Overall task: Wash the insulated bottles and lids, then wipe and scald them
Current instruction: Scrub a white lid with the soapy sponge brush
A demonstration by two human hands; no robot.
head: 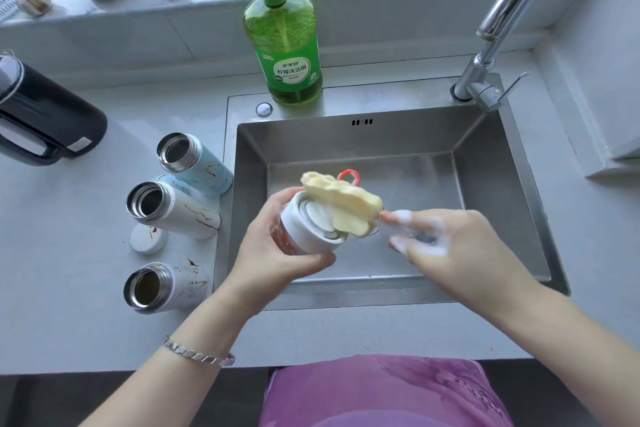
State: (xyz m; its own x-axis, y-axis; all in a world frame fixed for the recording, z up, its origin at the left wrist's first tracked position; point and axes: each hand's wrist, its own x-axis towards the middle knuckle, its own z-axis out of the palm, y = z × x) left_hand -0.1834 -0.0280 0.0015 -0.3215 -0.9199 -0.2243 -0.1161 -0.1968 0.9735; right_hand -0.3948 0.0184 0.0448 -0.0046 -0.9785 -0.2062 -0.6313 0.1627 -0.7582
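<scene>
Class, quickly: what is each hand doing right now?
Left hand: grips the lid.
Right hand: pinches the sponge brush by its handle.

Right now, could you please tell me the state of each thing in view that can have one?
Left hand: grips held lid over the sink.
Held lid: inside facing up.
Right hand: foamy, holds sponge brush.
Sponge brush: resting on held lid.
Blue bottle, middle bottle, near bottle: uncapped.
Loose lid: lying on the counter.
Tap: no water running.
Soap bottle: upright, nearly full.
</scene>
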